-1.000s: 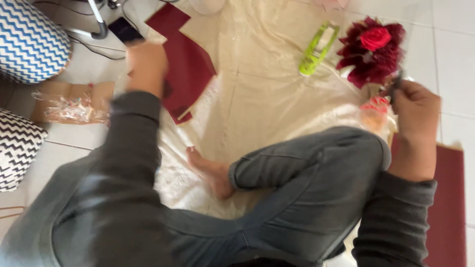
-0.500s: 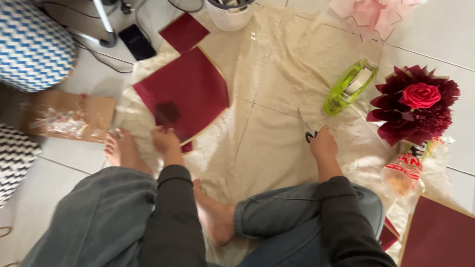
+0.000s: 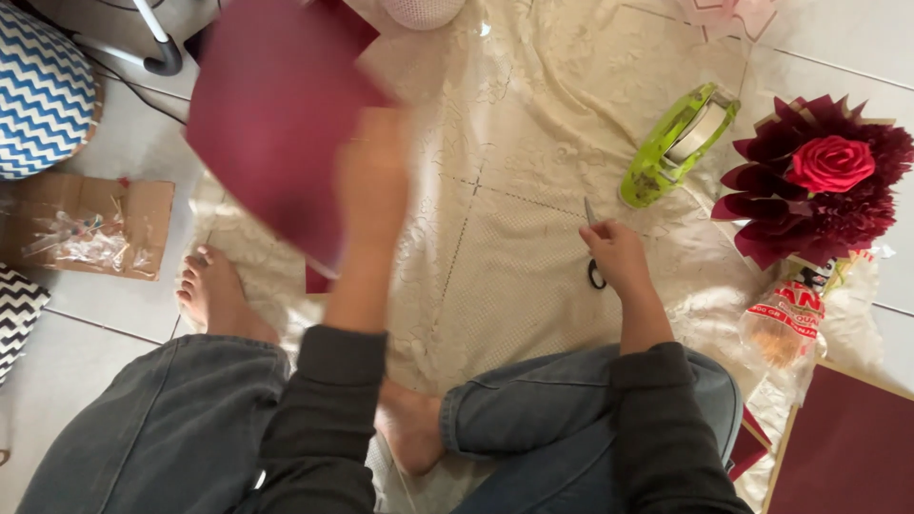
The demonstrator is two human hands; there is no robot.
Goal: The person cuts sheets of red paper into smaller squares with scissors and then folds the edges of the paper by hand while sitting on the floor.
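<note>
Dark-red paper sheet (image 3: 276,124) is being lifted, pinched in the blurred left hand (image 3: 373,171); right hand (image 3: 617,255) is closing on black-handled scissors (image 3: 593,249). Sheet is best kept flat, blades pointed away.

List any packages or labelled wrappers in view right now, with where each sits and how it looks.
Clear plastic snack bag with red-and-white label: right side, below the dark red paper bouquet, crumpled, tan contents.
Clear crinkled plastic packet: far left, lying on a flat brown cardboard piece, contents unclear.
No signs or screens visible.
</note>
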